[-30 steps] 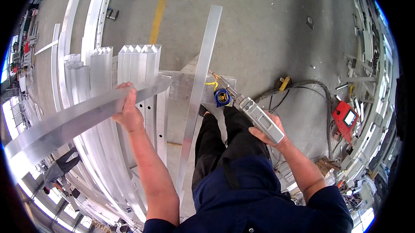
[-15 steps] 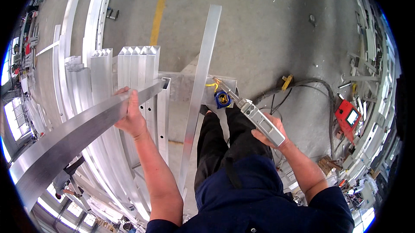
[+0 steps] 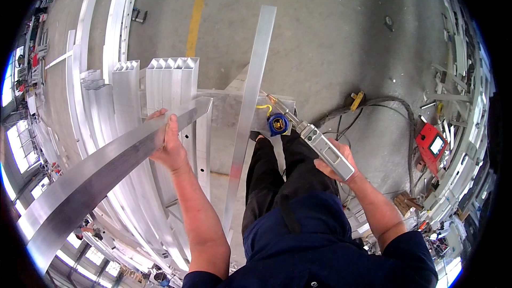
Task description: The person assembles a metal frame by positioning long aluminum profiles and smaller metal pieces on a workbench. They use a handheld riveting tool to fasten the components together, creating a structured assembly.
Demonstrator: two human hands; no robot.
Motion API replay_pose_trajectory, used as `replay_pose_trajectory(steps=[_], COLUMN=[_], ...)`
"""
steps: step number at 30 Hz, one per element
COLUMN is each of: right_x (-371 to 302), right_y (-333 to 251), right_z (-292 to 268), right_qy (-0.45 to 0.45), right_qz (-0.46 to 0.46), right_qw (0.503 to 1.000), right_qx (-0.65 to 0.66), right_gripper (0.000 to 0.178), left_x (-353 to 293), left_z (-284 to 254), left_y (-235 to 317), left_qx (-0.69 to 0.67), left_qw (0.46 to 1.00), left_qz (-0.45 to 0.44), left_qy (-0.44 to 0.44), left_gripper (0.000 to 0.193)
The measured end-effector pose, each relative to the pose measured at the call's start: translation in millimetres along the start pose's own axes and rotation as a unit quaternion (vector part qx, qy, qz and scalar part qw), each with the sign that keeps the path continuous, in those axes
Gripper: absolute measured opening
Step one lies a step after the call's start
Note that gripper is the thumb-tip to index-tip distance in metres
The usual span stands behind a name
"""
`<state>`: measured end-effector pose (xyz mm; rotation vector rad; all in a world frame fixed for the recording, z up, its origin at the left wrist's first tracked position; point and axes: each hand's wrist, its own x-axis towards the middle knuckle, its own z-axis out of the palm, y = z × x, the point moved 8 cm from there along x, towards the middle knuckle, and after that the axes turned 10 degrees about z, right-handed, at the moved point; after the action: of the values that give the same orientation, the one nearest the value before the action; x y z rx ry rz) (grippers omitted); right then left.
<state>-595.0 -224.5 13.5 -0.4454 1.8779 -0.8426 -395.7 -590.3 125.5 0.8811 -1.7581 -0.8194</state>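
My left hand (image 3: 172, 149) is closed round a long silver metal bar (image 3: 101, 168), which runs from the lower left up to the middle. The bar's far end lies at the top end of a holed metal tube (image 3: 204, 144); whether they touch I cannot tell. In my right hand (image 3: 345, 161) is a silver welding gun (image 3: 326, 151) with a copper-coloured nozzle, pointing up and left. Close to the nozzle sits a blue tape measure (image 3: 278, 124) with a little yellow tape out. Another flat silver bar (image 3: 252, 80) stretches lengthwise between my hands.
Bundled metal tubes (image 3: 173, 82) stand left of centre, with longer profiles (image 3: 120, 26) behind. On the right, a thick black cable (image 3: 392, 102) curves across the floor near a red device with a screen (image 3: 430, 143). A yellow line (image 3: 199, 10) marks the floor.
My left hand has shifted slightly right with the bar, and its far end now covers the holed tube's opening. The welding gun and right hand sit slightly further right and lower.
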Motion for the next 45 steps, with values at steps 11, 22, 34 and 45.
replay_pose_trajectory(steps=[11,22,34,45], right_x=[0,7,-4,-30], right_y=[-15,-5,-18,6], right_z=[6,9,19,91], right_qy=[-0.011,-0.015,-0.034,-0.076], right_qz=[-0.015,-0.001,-0.034,0.012], right_qw=[1.0,1.0,0.999,0.997], right_qx=[0.009,0.01,-0.013,-0.009], right_gripper=[0.029,0.031,0.034,0.059], left_x=[-3,2,-38,-6], left_z=[-3,-2,12,-3], left_y=[-4,-6,-75,-55], left_qx=[0.017,0.029,0.073,-0.061], left_qw=[0.999,0.999,0.98,0.966], left_qz=[-0.031,-0.003,-0.068,-0.062], left_qy=[-0.002,-0.019,-0.17,-0.243], left_gripper=[0.035,0.031,0.04,0.041])
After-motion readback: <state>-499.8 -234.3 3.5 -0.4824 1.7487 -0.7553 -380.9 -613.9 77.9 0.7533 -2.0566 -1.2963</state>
